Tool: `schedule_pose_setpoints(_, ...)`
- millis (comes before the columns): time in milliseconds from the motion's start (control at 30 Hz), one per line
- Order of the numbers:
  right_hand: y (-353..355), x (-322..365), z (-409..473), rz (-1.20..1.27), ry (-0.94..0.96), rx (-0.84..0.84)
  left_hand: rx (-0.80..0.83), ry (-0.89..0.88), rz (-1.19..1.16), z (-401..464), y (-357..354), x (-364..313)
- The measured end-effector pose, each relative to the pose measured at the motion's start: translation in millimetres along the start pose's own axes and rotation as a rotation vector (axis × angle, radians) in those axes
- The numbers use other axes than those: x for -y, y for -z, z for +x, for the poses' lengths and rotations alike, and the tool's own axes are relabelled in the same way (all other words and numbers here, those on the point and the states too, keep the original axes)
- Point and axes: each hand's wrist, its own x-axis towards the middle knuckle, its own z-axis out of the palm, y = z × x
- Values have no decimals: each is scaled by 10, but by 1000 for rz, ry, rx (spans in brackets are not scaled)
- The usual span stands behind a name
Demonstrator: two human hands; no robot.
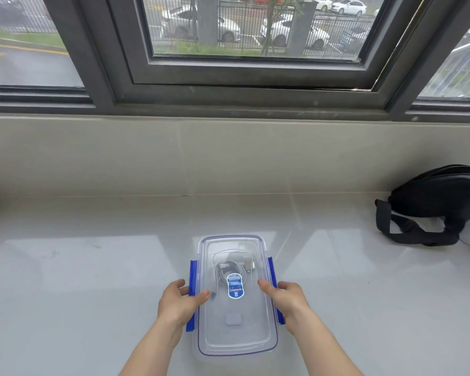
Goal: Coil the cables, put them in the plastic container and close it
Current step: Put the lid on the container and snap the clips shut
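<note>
We have one plastic container point(235, 294) sitting near the front edge of the pale tiled sill point(92, 267), about midway along it, with its clear lid point(236, 332) already laid on top. Through the lid we see the coiled cables point(229, 268) bunched toward the far end; how many there are, we cannot tell. Our left hand point(178, 301) grips the left blue latch point(192, 294), thumb curled over the lid's edge and fingers wrapped round the flap. Our right hand point(285, 297) does the same on the right blue latch point(276, 294), thumb on top, fingers outside.

We judge the step to be snapping the two side latches down. To do it well, we press the lid flat with both thumbs first, then fold each flap until it catches under the rim, both sides together so the lid does not skew. We count two blue latches and two hands. One black bag point(434, 204) lies at the sill's right edge, well apart.
</note>
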Motion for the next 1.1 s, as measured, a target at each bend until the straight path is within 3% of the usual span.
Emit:
schedule_pose_setpoints(200, -45, 12, 31, -46, 84, -105, -100, -97, 69, -53, -34, -14)
schedule_pose_setpoints(467, -113, 37, -76, -282, 230, -264, -211, -181, 203, -144, -132, -3)
schedule_pose_setpoints(800, -114, 109, -94, -459, 270, -313, -227, -203, 258, -142, -136, -15)
schedule_pose_setpoints(1100, -99, 113, -58, -468, 278, -304, -236, -218, 311, -136, -141, -19)
